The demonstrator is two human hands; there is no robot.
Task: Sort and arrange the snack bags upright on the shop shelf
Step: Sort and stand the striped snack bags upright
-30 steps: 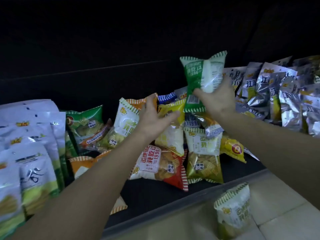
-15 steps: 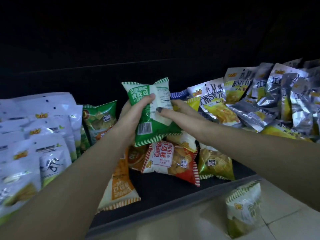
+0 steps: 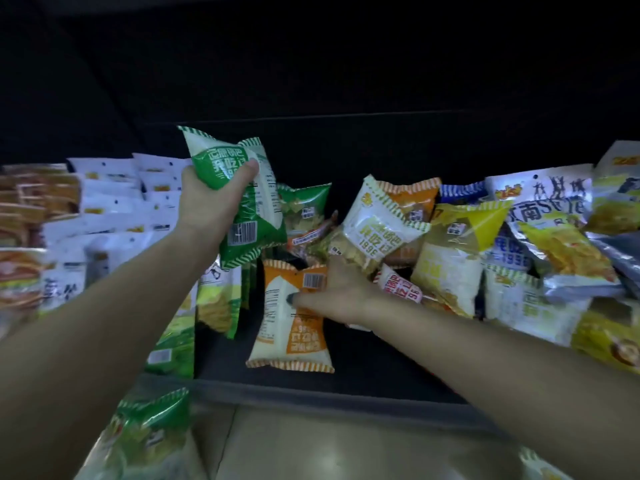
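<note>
Green snack bag (image 3: 239, 199) gripped aloft in left hand (image 3: 211, 199); right hand (image 3: 332, 296), fingers extended, touches orange snack bag (image 3: 291, 323) lying on dark shelf (image 3: 363, 368).

The shelf (image 3: 346, 379) is a dark, nearly black board with a grey front edge running across the near side. Behind it the back wall (image 3: 346, 81) is black and unlit, crossed by one faint horizontal line. Below, near the viewer, lies a pale tiled floor (image 3: 346, 448) with a dull sheen. Light is dim overall.
</note>
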